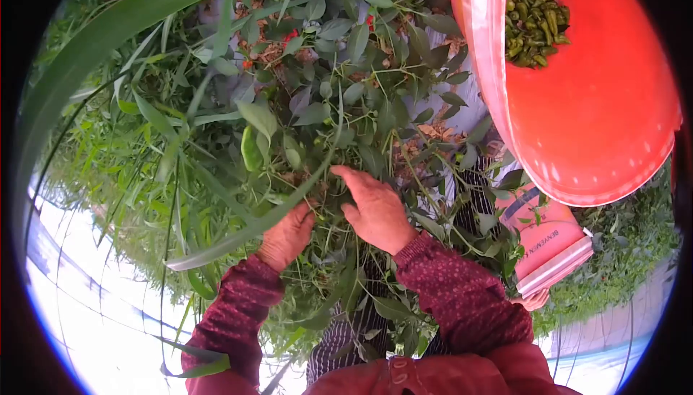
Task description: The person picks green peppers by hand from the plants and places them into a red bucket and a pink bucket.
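Observation:
My left hand [290, 235] reaches into a pepper plant [354, 113], its fingers curled together at the thin stems. A long grass blade crosses in front of it, and whatever the fingertips hold is hidden. Just to the right, my right hand [377, 211] is over the same foliage with index finger stretched out and thumb apart. Nothing shows between them. A pale green pepper [251, 149] hangs up and left of both hands, touching neither.
A red plastic tub [599, 106] at upper right holds many small green peppers [535, 16]. Below it is a pink item with printed letters [548, 240], with another person's fingers [534, 300] at its lower edge. A broad leaf blade [79, 63] arches across the left side.

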`<state>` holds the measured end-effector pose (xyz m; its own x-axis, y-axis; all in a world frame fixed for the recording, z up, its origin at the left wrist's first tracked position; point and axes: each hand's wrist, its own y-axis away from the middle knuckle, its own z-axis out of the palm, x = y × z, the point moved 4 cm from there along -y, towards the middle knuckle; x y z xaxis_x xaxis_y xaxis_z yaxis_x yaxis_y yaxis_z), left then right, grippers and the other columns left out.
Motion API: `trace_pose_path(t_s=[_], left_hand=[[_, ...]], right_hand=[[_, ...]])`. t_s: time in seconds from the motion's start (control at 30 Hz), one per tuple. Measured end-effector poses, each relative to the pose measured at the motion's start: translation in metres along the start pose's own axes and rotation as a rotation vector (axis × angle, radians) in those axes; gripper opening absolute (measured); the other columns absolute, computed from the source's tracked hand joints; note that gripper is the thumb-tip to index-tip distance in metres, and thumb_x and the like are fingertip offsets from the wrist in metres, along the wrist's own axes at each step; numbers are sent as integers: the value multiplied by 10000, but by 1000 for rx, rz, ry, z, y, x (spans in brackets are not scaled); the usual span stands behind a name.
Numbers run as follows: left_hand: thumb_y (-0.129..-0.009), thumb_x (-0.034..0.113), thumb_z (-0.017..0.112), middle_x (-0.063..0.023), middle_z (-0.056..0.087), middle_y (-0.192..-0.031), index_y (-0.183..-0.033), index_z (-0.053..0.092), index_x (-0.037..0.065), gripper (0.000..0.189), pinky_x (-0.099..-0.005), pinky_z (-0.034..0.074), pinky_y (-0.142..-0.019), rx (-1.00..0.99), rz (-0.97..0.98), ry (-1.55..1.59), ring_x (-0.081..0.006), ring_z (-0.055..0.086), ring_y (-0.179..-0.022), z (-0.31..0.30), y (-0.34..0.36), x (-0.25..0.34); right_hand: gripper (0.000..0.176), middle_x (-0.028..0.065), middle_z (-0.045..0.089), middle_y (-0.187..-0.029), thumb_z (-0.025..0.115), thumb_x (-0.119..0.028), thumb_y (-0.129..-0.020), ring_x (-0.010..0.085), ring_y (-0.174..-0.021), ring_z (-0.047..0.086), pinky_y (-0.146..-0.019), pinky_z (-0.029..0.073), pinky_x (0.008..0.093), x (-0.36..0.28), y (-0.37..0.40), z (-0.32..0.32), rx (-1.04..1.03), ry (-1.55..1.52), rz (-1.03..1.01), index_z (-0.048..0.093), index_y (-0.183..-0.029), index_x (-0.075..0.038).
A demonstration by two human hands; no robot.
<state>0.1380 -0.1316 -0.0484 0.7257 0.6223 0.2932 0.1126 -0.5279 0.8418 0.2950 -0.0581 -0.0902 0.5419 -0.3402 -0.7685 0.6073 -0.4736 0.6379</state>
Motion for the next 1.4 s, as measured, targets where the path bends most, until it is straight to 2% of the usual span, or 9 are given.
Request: trace_pose_path(t_s=[0.33,0.47,0.67,0.73,0.83,1.0,1.1,1.27,1.4], left_hand=[[-704,112,605,-140,610,-829,-1006,592,32,313,-369,506,-569,-11,475,-917,-267,639,-675,17,19,59],[-731,119,665,-149,606,-865,-1089,545,-10,399,-355,517,-566,-134,288,-265,-284,637,-678,-4,22,58],[-756,165,711,-191,623,-1024,-1015,637,50,293,-303,545,-617,-89,326,-69,-264,657,-743,-68,25,67],[-775,112,684,-171,644,-955,-944,667,23,192,-290,529,-655,-50,2,446,-256,651,-751,-96,13,64],[-834,79,631,-102,646,-875,-948,660,-3,143,-239,483,-568,104,-109,129,-108,586,-673,-112,-8,55],[-842,37,585,-107,664,-855,-933,654,-10,124,-281,489,-666,165,43,-78,-165,622,-744,-101,4,60],[-854,26,587,-102,657,-823,-916,645,-15,95,-273,500,-631,475,-30,60,-182,626,-719,-116,16,71],[-794,91,699,-102,666,-837,-980,639,-3,217,-278,523,-569,206,317,-1,-176,631,-674,-74,24,100],[-771,99,716,-119,676,-845,-978,628,-8,249,-300,528,-610,66,-49,232,-187,648,-716,-29,8,89]], right_hand=[[531,84,536,-1123,660,-70,-663,283,-1034,517,-829,359,405,-2,8,18,-123,256,-151,553,-1172,-178],[374,57,547,-981,694,-128,-621,255,-979,526,-797,361,399,-3,9,12,-154,222,-130,614,-986,-121],[285,39,545,-898,670,-155,-643,233,-928,541,-785,363,394,-2,14,9,-106,176,-165,639,-922,-105],[264,38,546,-890,659,-145,-654,229,-917,545,-783,363,391,1,15,8,-94,154,-189,642,-915,-108],[233,37,546,-880,637,-127,-673,223,-904,551,-780,364,384,1,17,10,-80,124,-245,646,-906,-113],[199,46,536,-868,615,-118,-694,232,-898,550,-772,360,384,7,21,9,-33,68,-288,636,-892,-107],[175,53,525,-858,613,-117,-700,241,-894,549,-769,355,387,9,18,5,-111,22,-265,622,-873,-95],[162,56,517,-866,623,-128,-690,242,-899,547,-763,357,391,7,20,7,-62,37,-255,606,-848,-99],[179,50,521,-864,636,-155,-668,242,-890,548,-757,364,391,3,21,7,-41,48,-261,603,-839,-114]])
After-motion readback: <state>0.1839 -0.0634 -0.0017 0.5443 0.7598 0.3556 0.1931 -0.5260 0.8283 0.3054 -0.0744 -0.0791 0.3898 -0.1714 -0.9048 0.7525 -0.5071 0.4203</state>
